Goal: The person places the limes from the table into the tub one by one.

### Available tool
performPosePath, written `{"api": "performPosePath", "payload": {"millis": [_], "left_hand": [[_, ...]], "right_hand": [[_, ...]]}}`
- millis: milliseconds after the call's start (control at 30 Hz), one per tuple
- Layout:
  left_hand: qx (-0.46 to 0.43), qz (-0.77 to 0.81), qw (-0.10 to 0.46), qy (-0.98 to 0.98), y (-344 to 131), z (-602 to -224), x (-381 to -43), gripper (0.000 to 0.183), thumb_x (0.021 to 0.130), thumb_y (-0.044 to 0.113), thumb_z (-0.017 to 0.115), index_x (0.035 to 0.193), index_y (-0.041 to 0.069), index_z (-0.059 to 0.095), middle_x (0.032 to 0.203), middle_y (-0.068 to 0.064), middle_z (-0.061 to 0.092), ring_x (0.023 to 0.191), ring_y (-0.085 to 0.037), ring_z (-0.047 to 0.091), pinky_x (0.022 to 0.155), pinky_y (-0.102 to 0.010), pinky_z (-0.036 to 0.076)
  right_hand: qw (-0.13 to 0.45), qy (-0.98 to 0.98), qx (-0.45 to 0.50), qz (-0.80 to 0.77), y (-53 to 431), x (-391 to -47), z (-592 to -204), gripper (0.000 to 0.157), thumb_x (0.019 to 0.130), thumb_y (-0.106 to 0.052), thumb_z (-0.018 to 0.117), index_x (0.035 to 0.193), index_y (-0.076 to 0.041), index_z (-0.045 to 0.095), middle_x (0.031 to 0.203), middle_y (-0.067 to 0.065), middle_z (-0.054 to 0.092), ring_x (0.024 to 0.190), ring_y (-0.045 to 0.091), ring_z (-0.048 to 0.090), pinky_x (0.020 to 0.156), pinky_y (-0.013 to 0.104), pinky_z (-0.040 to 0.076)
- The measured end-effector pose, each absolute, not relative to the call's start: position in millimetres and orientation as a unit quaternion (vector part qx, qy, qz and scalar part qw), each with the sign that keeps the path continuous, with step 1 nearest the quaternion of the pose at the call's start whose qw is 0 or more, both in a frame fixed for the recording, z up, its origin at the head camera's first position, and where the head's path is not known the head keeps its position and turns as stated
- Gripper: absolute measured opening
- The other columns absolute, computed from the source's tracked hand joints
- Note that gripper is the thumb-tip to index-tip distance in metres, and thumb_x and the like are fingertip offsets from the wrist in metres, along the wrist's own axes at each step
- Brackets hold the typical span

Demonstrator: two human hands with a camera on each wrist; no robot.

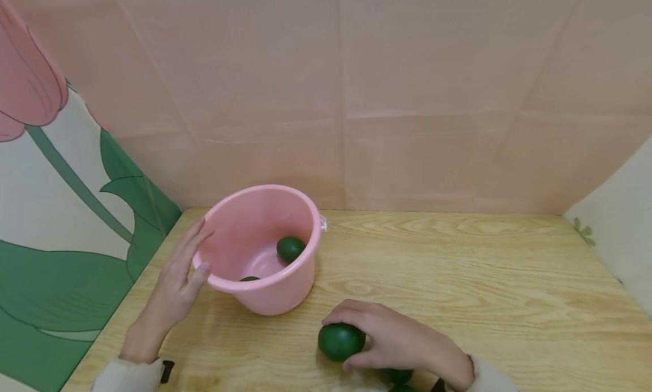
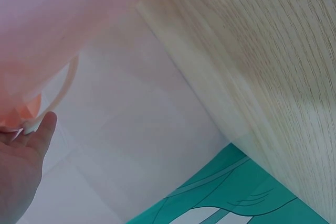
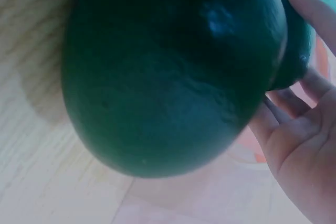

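Note:
A pink bucket (image 1: 282,293) stands on the wooden table, with a dark green avocado (image 1: 291,249) in it and part of another showing behind its front rim. My left hand (image 1: 175,287) rests at the bucket's left rim, fingers fairly straight and thumb apart from them. To the right of the bucket, my right hand (image 1: 392,335) grips an avocado (image 1: 340,342) between thumb and fingers, close over the table. In the right wrist view this held avocado (image 3: 296,43) is partly covered by a larger-looking avocado (image 3: 168,82) near the camera.
Partly hidden under my right wrist are more avocados (image 1: 398,376) at the near table edge. The bucket's pale handle (image 2: 68,85) hangs at its side in the left wrist view. A pinkish sheet (image 1: 407,126) backs the table (image 1: 484,284); a flower-printed panel (image 1: 61,279) stands at left.

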State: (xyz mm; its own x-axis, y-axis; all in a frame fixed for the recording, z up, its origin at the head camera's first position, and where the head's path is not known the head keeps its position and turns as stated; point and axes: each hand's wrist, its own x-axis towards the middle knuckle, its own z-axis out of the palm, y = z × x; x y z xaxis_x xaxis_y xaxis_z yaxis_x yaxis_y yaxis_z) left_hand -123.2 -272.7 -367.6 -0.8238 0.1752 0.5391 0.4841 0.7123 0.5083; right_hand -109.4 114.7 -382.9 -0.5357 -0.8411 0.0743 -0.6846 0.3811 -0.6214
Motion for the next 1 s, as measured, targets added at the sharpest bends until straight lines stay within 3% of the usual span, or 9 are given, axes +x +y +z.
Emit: {"api": "performPosePath", "payload": {"millis": [267, 467, 567, 667, 867, 933, 1000], "left_hand": [[-0.183, -0.335, 0.238, -0.893, -272.6, -368.5, -122.4, 0.053, 0.095, 0.014, 0.056, 0.147, 0.012, 0.047, 0.163, -0.007, 0.030, 0.150, -0.034, 0.026, 0.119, -0.030, 0.021], [-0.184, -0.337, 0.237, -0.893, -272.1, -368.1, -122.6, 0.053, 0.095, 0.015, 0.056, 0.147, 0.011, 0.047, 0.163, -0.007, 0.030, 0.149, -0.037, 0.026, 0.118, -0.050, 0.024], [-0.184, -0.338, 0.237, -0.892, -272.0, -368.0, -122.7, 0.052, 0.096, 0.016, 0.056, 0.147, 0.012, 0.047, 0.163, -0.007, 0.031, 0.149, -0.037, 0.026, 0.117, -0.053, 0.024], [-0.185, -0.338, 0.239, -0.891, -272.1, -368.2, -122.6, 0.052, 0.096, 0.017, 0.056, 0.147, 0.012, 0.048, 0.162, -0.007, 0.031, 0.149, -0.037, 0.027, 0.118, -0.049, 0.024], [-0.188, -0.333, 0.244, -0.891, -272.0, -367.9, -122.3, 0.053, 0.095, 0.015, 0.057, 0.147, 0.012, 0.047, 0.162, -0.007, 0.031, 0.149, -0.035, 0.027, 0.118, -0.029, 0.021], [-0.187, -0.332, 0.244, -0.892, -271.9, -367.7, -122.3, 0.053, 0.095, 0.014, 0.057, 0.147, 0.012, 0.047, 0.162, -0.007, 0.031, 0.149, -0.036, 0.028, 0.118, -0.030, 0.021], [-0.187, -0.333, 0.242, -0.892, -271.8, -367.5, -122.3, 0.053, 0.095, 0.015, 0.057, 0.147, 0.012, 0.047, 0.162, -0.007, 0.031, 0.149, -0.037, 0.027, 0.119, -0.038, 0.023]], "right_hand": [[0.103, 0.821, -0.461, -0.321, 115.9, -110.7, -377.5, 0.052, 0.084, -0.032, 0.079, 0.132, -0.028, 0.056, 0.127, -0.012, 0.058, 0.110, 0.003, 0.058, 0.091, 0.025, 0.052], [0.099, 0.825, -0.452, -0.324, 115.3, -110.6, -373.6, 0.053, 0.084, -0.031, 0.079, 0.132, -0.030, 0.056, 0.128, -0.013, 0.057, 0.110, 0.003, 0.057, 0.092, 0.026, 0.053], [0.079, 0.829, -0.453, -0.319, 115.3, -109.9, -370.5, 0.053, 0.083, -0.033, 0.079, 0.131, -0.030, 0.057, 0.128, -0.012, 0.057, 0.110, 0.004, 0.058, 0.093, 0.028, 0.053], [0.066, 0.832, -0.449, -0.319, 115.7, -110.0, -366.6, 0.052, 0.084, -0.035, 0.079, 0.131, -0.030, 0.057, 0.128, -0.012, 0.056, 0.111, 0.005, 0.058, 0.093, 0.029, 0.053], [0.040, 0.829, -0.446, -0.336, 115.6, -113.0, -358.9, 0.052, 0.085, -0.034, 0.078, 0.132, -0.029, 0.057, 0.130, -0.011, 0.056, 0.114, 0.007, 0.058, 0.093, 0.030, 0.054], [0.023, 0.821, -0.455, -0.343, 114.9, -114.6, -356.8, 0.052, 0.085, -0.033, 0.078, 0.132, -0.027, 0.057, 0.130, -0.010, 0.056, 0.114, 0.007, 0.059, 0.093, 0.030, 0.054], [0.005, 0.815, -0.464, -0.347, 113.7, -116.3, -354.8, 0.053, 0.084, -0.031, 0.079, 0.132, -0.025, 0.057, 0.130, -0.009, 0.057, 0.114, 0.008, 0.059, 0.094, 0.030, 0.054]]}}
